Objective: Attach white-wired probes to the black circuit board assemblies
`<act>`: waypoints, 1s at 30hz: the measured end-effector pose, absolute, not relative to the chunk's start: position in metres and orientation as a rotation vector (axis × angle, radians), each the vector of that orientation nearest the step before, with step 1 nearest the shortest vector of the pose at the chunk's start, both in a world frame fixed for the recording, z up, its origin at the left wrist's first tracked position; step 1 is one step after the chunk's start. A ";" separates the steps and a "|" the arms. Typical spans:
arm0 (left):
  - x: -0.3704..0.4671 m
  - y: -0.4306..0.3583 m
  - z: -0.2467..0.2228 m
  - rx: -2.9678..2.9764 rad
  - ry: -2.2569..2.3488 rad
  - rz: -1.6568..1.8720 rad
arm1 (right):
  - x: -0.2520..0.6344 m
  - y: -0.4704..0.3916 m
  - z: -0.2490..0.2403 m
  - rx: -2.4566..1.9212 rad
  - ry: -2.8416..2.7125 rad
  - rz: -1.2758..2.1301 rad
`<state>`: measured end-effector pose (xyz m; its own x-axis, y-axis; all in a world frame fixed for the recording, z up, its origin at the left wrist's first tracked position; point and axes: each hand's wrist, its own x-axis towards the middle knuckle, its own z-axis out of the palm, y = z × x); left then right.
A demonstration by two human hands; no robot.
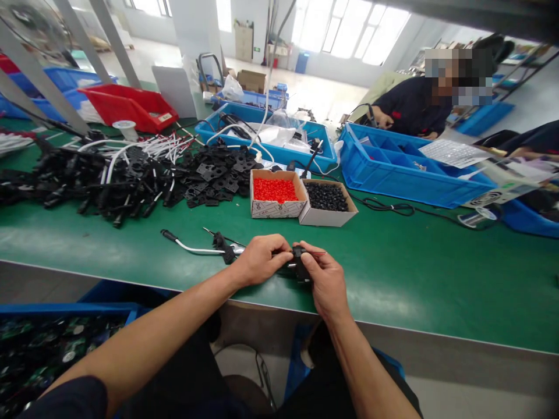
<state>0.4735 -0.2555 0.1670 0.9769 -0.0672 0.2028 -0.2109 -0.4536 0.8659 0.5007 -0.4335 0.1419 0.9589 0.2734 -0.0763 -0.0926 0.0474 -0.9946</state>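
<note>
Close to the table's front edge, my left hand and my right hand are both closed on a small black plastic part. Thin wires, one of them red, show at the part near my right fingers. The part's exact kind is hard to make out. Beside my left hand lies a white cable with a black connector at its far end and a black piece near my wrist. Past my hands stand a carton of small red pieces and a carton of small black pieces.
A heap of black parts with white cables covers the left of the green table. Blue bins and a red bin line the back. A solder wire spool lies right. Another person sits opposite.
</note>
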 end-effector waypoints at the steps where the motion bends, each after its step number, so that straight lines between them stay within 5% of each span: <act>1: 0.473 -0.256 0.168 2.047 -0.205 0.174 | 0.501 -0.434 0.142 -1.490 -0.145 0.297; 16: 0.470 -0.257 0.181 2.084 -0.174 -0.102 | 0.500 -0.437 0.147 -1.468 -0.213 0.342; 30: 0.461 -0.263 0.166 2.570 -0.503 0.666 | 0.502 -0.434 0.158 -1.383 -0.076 0.442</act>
